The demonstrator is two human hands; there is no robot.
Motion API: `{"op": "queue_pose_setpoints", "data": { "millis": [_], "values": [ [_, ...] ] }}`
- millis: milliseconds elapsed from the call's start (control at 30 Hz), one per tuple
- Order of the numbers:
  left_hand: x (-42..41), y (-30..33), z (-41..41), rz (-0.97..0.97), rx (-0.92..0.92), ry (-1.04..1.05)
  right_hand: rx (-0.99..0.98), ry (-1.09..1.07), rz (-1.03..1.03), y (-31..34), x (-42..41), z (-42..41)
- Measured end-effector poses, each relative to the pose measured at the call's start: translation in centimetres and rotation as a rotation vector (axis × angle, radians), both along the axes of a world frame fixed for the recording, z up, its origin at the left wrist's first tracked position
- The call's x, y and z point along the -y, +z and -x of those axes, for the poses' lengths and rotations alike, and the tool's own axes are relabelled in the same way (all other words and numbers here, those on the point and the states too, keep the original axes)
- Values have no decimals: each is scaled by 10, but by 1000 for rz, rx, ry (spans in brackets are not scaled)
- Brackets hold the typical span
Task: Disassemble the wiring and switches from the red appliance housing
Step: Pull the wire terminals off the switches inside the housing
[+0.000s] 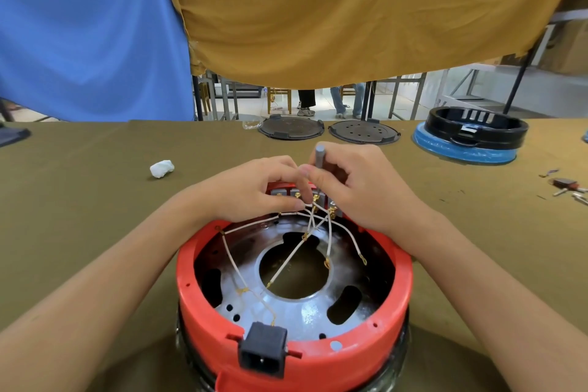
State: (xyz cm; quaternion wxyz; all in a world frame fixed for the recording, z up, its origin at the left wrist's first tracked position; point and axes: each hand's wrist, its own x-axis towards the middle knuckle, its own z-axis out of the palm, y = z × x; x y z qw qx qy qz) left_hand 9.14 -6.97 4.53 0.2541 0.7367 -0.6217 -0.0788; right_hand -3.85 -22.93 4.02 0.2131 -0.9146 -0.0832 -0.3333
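Observation:
The round red appliance housing (394, 312) lies upside down on the table in front of me, its silver metal base plate (299, 312) showing inside. White wires (286, 261) with brass terminals fan out from grey switches (321, 197) at the far rim. A black power socket (263, 352) sits in the near rim. My right hand (359, 188) grips a grey screwdriver (319, 154), its tip down at the switch terminals. My left hand (254, 191) has its fingers curled at the wires beside the switches.
Two dark round plates (291, 127) (364, 132) lie at the table's far edge. A black ring on a blue-wrapped base (471, 140) stands far right. A white wad (162, 168) lies at the left; small removed parts (566, 188) at the right. Blue and mustard cloths hang behind.

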Motion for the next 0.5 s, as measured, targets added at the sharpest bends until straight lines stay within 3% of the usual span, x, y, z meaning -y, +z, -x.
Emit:
{"op": "queue_pose_setpoints", "data": {
  "millis": [167,500],
  "values": [
    [0,-1,0,4,5,9,-5,-18,-240,0,3,-3],
    [0,0,1,-7,1,13,-78,-47,-460,1,7,-10]
  ]
}}
